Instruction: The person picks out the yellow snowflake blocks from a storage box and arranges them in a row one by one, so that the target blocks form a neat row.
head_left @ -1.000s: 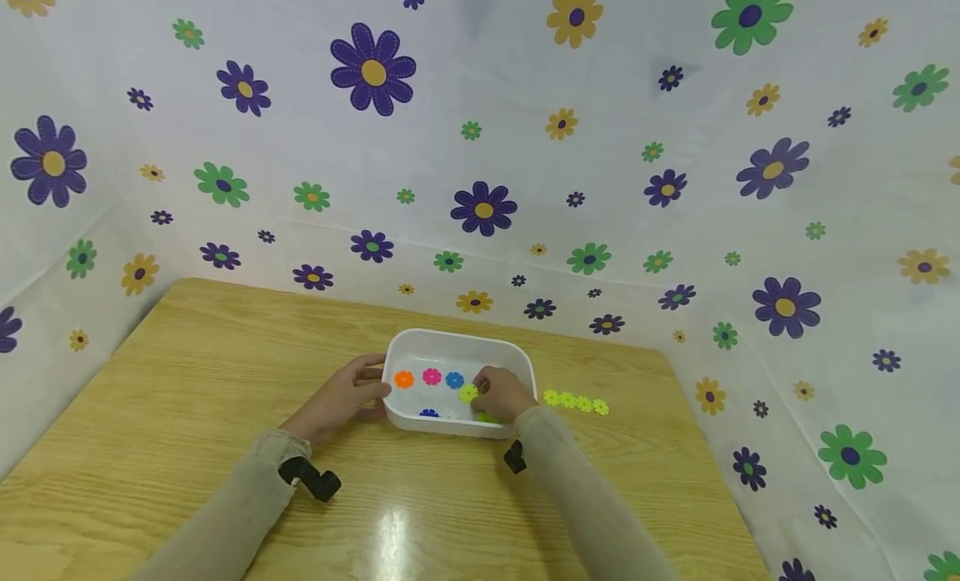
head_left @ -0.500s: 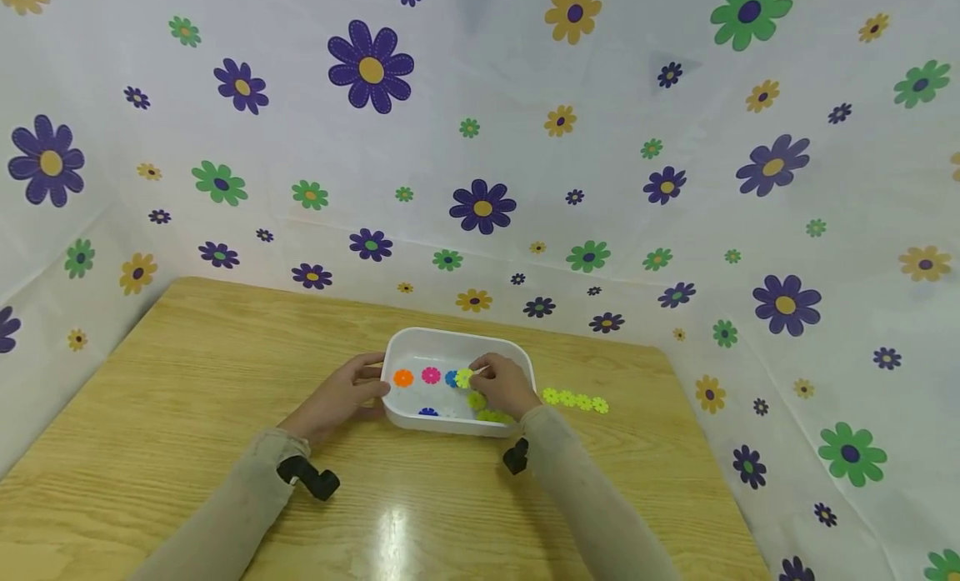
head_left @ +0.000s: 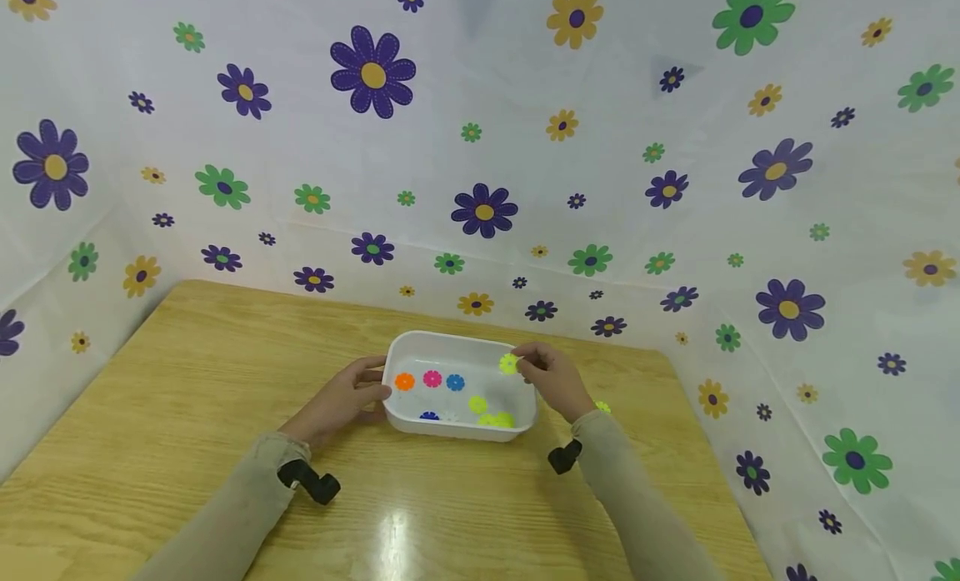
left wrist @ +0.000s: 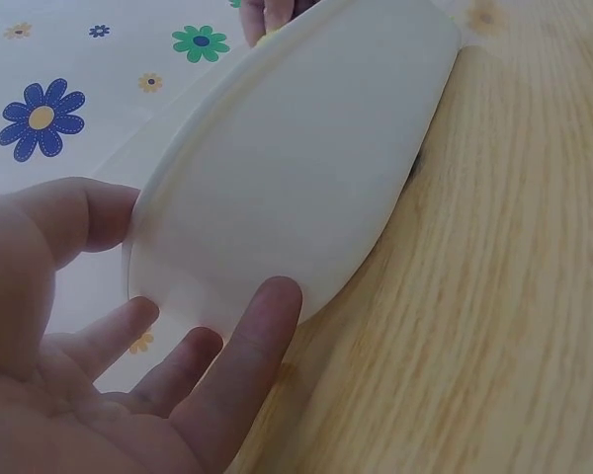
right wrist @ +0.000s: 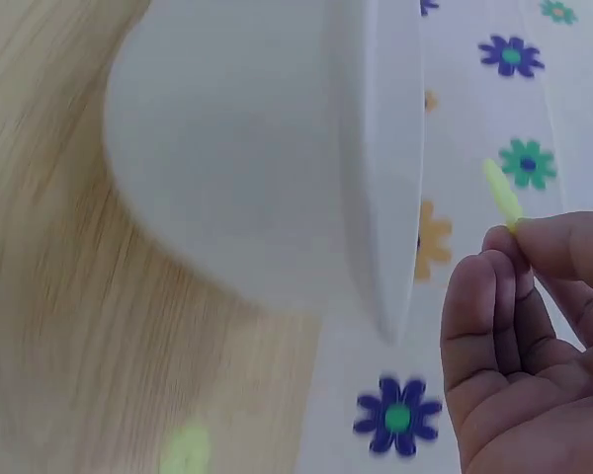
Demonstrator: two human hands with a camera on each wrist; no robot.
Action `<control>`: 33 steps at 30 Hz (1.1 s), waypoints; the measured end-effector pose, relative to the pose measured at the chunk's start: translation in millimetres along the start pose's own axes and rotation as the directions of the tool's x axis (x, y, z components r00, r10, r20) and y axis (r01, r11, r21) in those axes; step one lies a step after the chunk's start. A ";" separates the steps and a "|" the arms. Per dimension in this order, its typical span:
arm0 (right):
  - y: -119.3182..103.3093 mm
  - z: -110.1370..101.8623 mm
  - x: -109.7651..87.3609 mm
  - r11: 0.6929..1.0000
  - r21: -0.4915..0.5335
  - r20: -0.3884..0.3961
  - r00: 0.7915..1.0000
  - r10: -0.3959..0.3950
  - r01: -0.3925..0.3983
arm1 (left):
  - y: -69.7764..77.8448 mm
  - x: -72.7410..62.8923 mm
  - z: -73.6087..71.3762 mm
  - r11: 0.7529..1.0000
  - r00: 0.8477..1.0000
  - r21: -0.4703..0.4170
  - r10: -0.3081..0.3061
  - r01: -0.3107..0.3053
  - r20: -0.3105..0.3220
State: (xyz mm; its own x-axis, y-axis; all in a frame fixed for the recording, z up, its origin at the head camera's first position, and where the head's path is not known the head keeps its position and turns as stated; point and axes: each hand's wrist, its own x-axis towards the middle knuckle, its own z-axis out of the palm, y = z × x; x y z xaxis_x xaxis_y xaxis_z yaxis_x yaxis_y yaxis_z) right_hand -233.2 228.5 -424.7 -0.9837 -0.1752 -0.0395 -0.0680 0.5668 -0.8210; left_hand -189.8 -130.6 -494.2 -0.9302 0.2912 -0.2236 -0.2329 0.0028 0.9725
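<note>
A white plastic bin (head_left: 450, 429) stands on the wooden table. My left hand (head_left: 339, 398) holds its left end, thumb at the rim and fingers against the outer wall, as the left wrist view shows. Over the bin's right rim my right hand (head_left: 551, 377) pinches a yellow flower-shaped interlocking disc (head_left: 508, 363) between thumb and fingers; it appears edge-on in the right wrist view (right wrist: 501, 193). Inside the bin lie an orange disc (head_left: 405, 382), a pink disc (head_left: 432, 378), a blue disc (head_left: 455, 383), a dark blue disc (head_left: 429, 416) and several yellow discs (head_left: 477, 404).
One yellow disc (head_left: 602, 407) shows on the table right of the bin, beside my right wrist, which covers the others in that row. Bare tabletop (head_left: 225, 356) extends to the left. A white flower-print curtain (head_left: 420, 156) rises behind the table.
My right hand has lifted a yellow disc from the bin and carried it right, up to the bin's right rim. My left hand stays at the bin's left end.
</note>
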 end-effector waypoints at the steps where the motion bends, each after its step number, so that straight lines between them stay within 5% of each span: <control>1: 4.0 -7.6 -1.9 1.000 -0.009 -0.003 1.000 0.009 -0.009 | -0.4 0.2 0.2 1.000 1.000 -0.001 0.001 -0.001 0.000; 16: 78.6 -112.0 -34.8 0.974 -0.199 -0.132 0.988 0.083 -0.109 | 0.5 -1.8 -0.7 1.000 1.000 0.008 0.009 -0.009 0.017; 33: 142.5 -127.3 -42.9 0.898 -0.325 -0.164 0.953 0.254 -0.296 | -5.0 1.3 -3.7 1.000 1.000 0.014 -0.001 0.001 0.012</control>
State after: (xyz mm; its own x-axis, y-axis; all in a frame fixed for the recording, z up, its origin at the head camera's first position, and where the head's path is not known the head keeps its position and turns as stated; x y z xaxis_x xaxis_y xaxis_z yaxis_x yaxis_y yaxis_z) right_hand -221.8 419.3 -467.6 -0.9821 0.1090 -0.1533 0.1757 0.8228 -0.5405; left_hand -190.9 -133.7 -499.6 -0.9266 0.3024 -0.2237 -0.2296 0.0162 0.9731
